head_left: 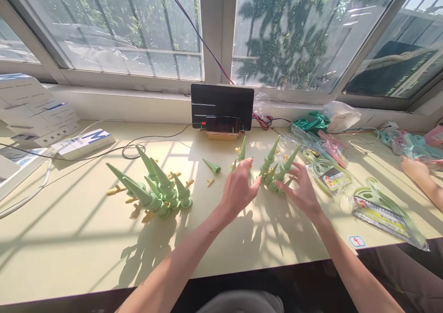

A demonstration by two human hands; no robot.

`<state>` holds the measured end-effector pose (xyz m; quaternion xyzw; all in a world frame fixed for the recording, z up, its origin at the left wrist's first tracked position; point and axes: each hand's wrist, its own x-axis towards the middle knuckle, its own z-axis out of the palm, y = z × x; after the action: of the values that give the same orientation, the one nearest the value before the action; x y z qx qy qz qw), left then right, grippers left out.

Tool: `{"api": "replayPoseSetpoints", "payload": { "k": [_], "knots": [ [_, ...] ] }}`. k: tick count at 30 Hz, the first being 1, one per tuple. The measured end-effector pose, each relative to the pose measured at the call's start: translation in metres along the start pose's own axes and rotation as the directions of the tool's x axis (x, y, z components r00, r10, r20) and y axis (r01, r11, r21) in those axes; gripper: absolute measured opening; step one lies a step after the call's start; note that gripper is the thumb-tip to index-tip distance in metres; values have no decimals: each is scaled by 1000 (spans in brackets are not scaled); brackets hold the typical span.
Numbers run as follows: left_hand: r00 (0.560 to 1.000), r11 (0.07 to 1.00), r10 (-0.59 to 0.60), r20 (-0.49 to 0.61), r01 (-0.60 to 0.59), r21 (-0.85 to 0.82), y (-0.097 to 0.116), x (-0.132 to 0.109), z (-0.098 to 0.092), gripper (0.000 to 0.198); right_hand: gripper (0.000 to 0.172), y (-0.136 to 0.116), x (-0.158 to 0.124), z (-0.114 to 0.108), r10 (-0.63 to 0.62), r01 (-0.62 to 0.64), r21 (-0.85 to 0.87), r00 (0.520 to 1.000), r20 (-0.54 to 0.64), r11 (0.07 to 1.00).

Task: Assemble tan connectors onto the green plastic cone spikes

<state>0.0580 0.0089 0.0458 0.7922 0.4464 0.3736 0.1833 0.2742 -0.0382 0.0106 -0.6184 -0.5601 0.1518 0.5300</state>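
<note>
Green cone-shaped pieces with tan branch-like parts stand in clusters on the pale yellow table. My left hand (239, 184) is at a green cone piece (242, 150) right of the middle, its fingers curled round something mostly hidden behind them. Beside it, my right hand (302, 186) has its thumb and fingers around the lower part of a green cone cluster (271, 165). A larger cluster of green cones (161, 186) stands to the left, untouched. Between the groups lie a loose green cone (212, 165) and a small tan piece (211, 182).
A black tablet (222, 104) and a phone (222, 124) stand by the window. White boxes (85, 143) and cables are at the left. Bagged green items (386, 209) lie at the right, where another person's hand (415, 169) shows.
</note>
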Motion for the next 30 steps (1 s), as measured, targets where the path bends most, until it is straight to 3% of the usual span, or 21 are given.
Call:
{"api": "replayPoseSetpoints", "payload": {
  "k": [2, 6, 12, 18, 24, 30],
  "knots": [
    [997, 997, -2, 71, 7, -73, 7, 15, 11, 58, 77, 2, 5, 10, 5, -13, 117, 997, 73, 993],
    [971, 984, -47, 235, 85, -157, 16, 45, 25, 74, 70, 3, 12, 24, 73, -101, 271, 991, 113, 957],
    [930, 970, -99, 353, 169, -173, 15, 70, 31, 54, 61, 6, 19, 28, 74, -98, 247, 992, 102, 964],
    [948, 985, -18, 319, 71, -156, 12, 73, 41, 25, 54, 4, 20, 30, 100, -116, 231, 992, 80, 966],
    [964, 993, -49, 263, 75, -89, 15, 72, 45, 17, 37, 3, 19, 25, 81, -94, 163, 993, 85, 982],
    [974, 998, -10, 226, 23, -56, 14, 72, 49, 15, 38, 3, 22, 17, 76, -85, 100, 993, 85, 991]
  ]
}}
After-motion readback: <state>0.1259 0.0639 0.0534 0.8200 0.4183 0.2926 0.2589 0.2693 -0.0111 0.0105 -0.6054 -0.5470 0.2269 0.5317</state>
